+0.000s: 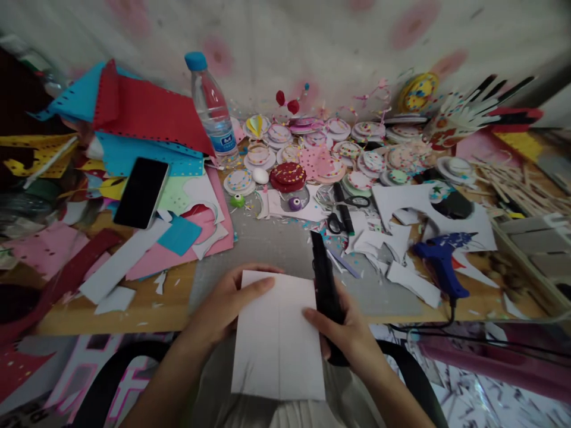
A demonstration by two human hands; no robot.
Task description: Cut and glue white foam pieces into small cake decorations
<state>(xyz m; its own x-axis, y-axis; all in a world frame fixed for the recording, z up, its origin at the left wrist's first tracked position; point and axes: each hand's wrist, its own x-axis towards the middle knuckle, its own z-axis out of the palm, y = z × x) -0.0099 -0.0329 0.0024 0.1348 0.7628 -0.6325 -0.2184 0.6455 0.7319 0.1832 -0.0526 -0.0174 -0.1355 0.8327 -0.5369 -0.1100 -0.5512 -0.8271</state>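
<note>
A white sheet of paper [279, 351] with a straight line down its middle hangs over the table's front edge, above my lap. My left hand [232, 300] pinches its upper left part, thumb on top and fingers behind. On the other side, my right hand [345, 327] grips a long black tool [326, 282] that looks like a stapler. The right thumb also rests on the paper's right edge. The tool's far end points away from me over a grey mat [263, 244]. Fingers behind the paper are hidden.
Black scissors [339, 221], a black marker [342, 208] and paper scraps lie beyond the mat. A blue glue gun [444, 261] with a cord is at right. At left are a phone [141, 193] and coloured sheets; a water bottle [214, 113] stands behind, near several decorated paper hats [288, 176].
</note>
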